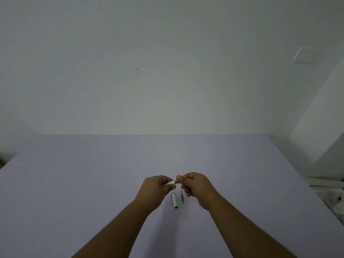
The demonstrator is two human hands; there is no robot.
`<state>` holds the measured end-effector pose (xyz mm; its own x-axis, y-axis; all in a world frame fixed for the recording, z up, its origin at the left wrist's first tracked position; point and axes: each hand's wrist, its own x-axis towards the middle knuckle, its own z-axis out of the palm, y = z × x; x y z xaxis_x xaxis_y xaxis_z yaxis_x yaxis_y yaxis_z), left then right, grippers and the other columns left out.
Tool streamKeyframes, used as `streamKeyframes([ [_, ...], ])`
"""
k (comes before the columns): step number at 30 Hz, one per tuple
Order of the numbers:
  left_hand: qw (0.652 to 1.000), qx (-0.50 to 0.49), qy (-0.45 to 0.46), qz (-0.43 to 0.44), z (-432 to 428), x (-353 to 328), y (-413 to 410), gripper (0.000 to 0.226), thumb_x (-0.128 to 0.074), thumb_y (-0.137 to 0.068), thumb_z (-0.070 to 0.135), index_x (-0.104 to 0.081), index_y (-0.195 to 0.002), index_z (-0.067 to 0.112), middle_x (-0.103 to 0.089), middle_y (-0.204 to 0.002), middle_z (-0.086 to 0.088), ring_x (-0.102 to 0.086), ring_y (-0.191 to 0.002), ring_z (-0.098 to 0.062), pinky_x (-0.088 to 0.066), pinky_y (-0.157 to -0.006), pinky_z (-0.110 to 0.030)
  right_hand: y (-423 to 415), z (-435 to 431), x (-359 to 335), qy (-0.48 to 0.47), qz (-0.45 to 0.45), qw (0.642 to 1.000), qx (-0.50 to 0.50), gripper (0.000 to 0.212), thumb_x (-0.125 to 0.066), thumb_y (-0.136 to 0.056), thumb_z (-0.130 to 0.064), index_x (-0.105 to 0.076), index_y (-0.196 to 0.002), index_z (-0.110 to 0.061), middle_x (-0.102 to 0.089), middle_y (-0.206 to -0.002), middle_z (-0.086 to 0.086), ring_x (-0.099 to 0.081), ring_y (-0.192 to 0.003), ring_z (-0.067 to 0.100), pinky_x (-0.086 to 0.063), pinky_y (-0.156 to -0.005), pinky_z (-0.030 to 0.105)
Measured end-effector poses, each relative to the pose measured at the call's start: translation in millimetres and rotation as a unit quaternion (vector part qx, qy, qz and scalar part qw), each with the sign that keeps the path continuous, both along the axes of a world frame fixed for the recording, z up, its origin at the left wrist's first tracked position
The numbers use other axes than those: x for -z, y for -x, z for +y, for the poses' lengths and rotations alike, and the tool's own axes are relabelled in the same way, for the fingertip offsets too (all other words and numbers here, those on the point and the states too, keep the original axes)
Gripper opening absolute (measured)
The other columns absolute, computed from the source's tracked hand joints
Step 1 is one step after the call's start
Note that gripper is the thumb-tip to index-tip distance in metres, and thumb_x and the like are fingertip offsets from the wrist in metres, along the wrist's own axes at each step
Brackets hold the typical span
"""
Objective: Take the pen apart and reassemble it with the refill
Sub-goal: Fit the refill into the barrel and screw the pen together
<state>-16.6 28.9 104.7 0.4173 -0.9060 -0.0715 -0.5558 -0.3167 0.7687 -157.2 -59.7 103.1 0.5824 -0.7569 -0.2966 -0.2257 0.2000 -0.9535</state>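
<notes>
My left hand (158,185) is closed around a white pen barrel (170,183), which points to the right. My right hand (193,185) pinches the barrel's dark tip end (176,181) between thumb and forefinger. Both hands hover just above the lilac table (93,183). Below them on the table lies the white pen cap (174,200) with a dark clip. Just right of the cap lies a thin refill (182,201), dark at its far part and clear towards me. Most of the barrel is hidden inside my left fist.
The table runs back to a plain pale wall (149,71). White objects (331,194) sit beyond the table's right edge. A white panel (305,54) is on the wall at the upper right.
</notes>
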Motion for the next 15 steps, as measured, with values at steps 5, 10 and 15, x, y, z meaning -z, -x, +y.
streamKeyframes([
  [5,1.0,-0.01,0.006,0.004,0.1,-3.8,-0.4,0.022,-0.065,-0.084,0.03,-0.072,-0.101,0.017,-0.063,-0.073,0.011,-0.055,-0.063,-0.001,-0.041,-0.058,-0.013,-2.1,0.4,0.4,0.008,-0.005,1.0,-0.019,0.015,-0.068,-0.083,-0.032,-0.069,-0.082,-0.018,-0.066,-0.073,-0.003,-0.058,-0.064,0.011,-0.051,-0.061,0.022],
  [10,1.0,0.0,0.012,-0.003,-2.4,-6.5,2.0,0.021,-0.065,-0.084,0.029,-0.073,-0.099,0.017,-0.063,-0.072,0.012,-0.055,-0.063,-0.001,-0.042,-0.059,-0.013,-2.4,-1.2,-3.2,0.009,0.012,1.0,-0.006,0.024,-0.069,-0.081,-0.035,-0.068,-0.072,-0.012,-0.062,-0.061,0.001,-0.053,-0.051,0.01,-0.047,-0.052,0.022],
  [15,1.0,-0.009,0.01,0.007,-4.0,-7.0,1.7,0.022,-0.065,-0.084,0.031,-0.073,-0.1,0.018,-0.065,-0.077,0.012,-0.057,-0.067,0.001,-0.041,-0.059,-0.011,-3.6,-1.3,1.0,-0.004,-0.054,0.999,0.002,0.008,-0.068,-0.083,-0.022,-0.07,-0.087,-0.017,-0.068,-0.078,-0.001,-0.06,-0.07,0.013,-0.051,-0.064,0.024],
])
